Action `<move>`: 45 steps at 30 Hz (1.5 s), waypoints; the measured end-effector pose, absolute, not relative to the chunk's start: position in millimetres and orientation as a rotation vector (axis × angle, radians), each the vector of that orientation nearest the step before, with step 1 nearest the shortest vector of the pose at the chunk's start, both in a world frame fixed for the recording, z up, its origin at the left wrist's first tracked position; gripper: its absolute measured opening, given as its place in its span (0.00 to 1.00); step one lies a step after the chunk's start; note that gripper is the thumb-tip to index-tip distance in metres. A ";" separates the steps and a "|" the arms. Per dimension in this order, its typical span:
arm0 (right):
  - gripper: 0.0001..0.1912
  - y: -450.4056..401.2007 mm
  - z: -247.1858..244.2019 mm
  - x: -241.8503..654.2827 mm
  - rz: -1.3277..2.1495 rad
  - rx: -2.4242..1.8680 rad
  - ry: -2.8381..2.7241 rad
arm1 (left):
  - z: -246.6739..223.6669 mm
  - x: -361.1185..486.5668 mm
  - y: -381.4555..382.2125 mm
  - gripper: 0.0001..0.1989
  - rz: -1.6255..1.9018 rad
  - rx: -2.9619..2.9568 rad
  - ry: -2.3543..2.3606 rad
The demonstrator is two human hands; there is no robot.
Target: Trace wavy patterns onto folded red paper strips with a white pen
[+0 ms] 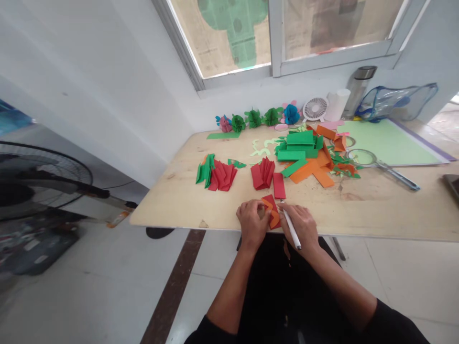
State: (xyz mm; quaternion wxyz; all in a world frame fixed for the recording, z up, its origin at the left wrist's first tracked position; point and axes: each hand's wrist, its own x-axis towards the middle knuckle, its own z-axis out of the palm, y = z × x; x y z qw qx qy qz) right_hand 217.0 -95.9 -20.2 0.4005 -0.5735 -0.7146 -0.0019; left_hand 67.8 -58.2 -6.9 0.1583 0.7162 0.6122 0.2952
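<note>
Near the table's front edge lies a folded red paper piece with an orange paper cutout on top. My left hand presses the cutout against the red paper, its fingers closed at the left side. A white pen is gripped in my right hand, its tip end close to the papers' right edge. Whether the tip touches the paper I cannot tell. Just beyond my hands are a flat red strip and a stack of folded red paper.
Folded green paper and orange strips pile up behind. Further left sit more red folds. Scissors, a small white fan, a bottle and paper flowers stand or lie toward the wall.
</note>
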 end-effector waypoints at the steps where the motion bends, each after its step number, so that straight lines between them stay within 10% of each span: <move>1: 0.12 -95.9 -20.4 217.0 -0.006 -1.452 -1.804 | -6.6 67.4 -57.8 0.10 0.837 2.042 1.756; 6: 0.12 -95.9 -22.1 217.4 -0.006 -1.443 -1.798 | -1.0 63.4 -47.9 0.22 0.699 2.104 1.717; 20: 0.13 -95.9 -21.6 217.8 0.029 -1.432 -1.810 | 22.5 43.9 -5.4 0.06 0.265 2.310 1.462; 45: 0.14 -95.9 -4.0 219.4 0.530 -1.492 -1.340 | 34.9 41.7 -23.5 0.08 0.849 2.578 1.181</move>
